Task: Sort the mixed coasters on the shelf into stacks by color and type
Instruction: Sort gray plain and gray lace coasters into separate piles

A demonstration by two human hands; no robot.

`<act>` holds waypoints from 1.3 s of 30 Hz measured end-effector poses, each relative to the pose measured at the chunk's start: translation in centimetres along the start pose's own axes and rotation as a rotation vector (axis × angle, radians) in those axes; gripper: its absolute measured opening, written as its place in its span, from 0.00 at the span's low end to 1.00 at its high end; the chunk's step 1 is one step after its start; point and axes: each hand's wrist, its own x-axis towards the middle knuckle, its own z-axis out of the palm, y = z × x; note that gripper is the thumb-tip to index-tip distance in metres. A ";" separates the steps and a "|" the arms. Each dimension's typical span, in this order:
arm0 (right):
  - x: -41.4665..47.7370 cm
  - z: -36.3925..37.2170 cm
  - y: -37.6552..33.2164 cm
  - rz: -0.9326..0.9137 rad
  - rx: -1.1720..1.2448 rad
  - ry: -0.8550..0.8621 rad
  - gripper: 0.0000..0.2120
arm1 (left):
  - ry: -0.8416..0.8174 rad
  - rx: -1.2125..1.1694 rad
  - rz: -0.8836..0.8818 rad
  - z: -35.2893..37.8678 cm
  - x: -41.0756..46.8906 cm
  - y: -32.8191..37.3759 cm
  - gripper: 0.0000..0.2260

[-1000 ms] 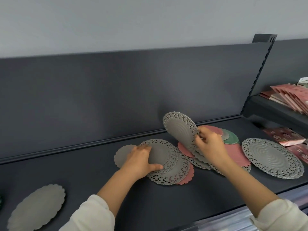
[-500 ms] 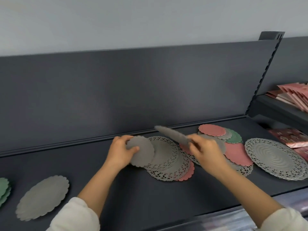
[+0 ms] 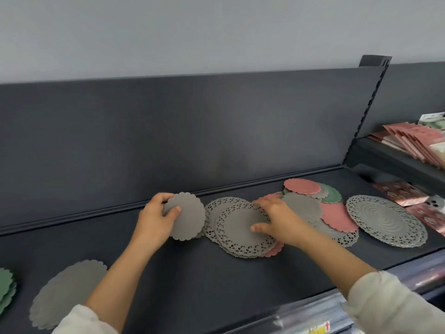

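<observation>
My left hand (image 3: 156,219) grips a small plain grey scalloped coaster (image 3: 186,216), tilted up off the dark shelf (image 3: 192,280). My right hand (image 3: 277,219) lies flat, fingers spread, on a grey lace-edged coaster (image 3: 238,229) that tops a stack of similar ones; a pink scalloped edge (image 3: 274,250) peeks out beneath. Right of that hand lies a mixed pile: a grey scalloped coaster (image 3: 301,207), pink coasters (image 3: 302,186) (image 3: 337,219) and a green one (image 3: 333,195). A large grey lace coaster (image 3: 386,220) lies alone at the right.
A large grey scalloped coaster (image 3: 68,292) and a green stack (image 3: 6,289) lie on the shelf at the near left. The shelf's back panel (image 3: 192,131) rises behind. Pink packets (image 3: 414,141) (image 3: 401,192) fill the neighbouring shelves at the right.
My right hand has laid the grey lace coaster down flat onto the lace stack. My left hand has lifted the small grey scalloped coaster away from the stack's left side.
</observation>
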 end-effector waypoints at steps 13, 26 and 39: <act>0.8 0.3 -2.7 0.074 -0.165 0.238 0.24 | 0.002 -0.089 0.050 -1.7 -0.9 0.0 0.10; -9.0 -5.8 9.3 0.524 0.574 0.819 0.13 | -0.113 -0.146 0.208 5.5 -2.0 5.7 0.10; -10.0 -7.6 22.2 0.915 0.058 0.555 0.31 | -0.020 -0.093 0.196 10.1 -3.2 9.0 0.10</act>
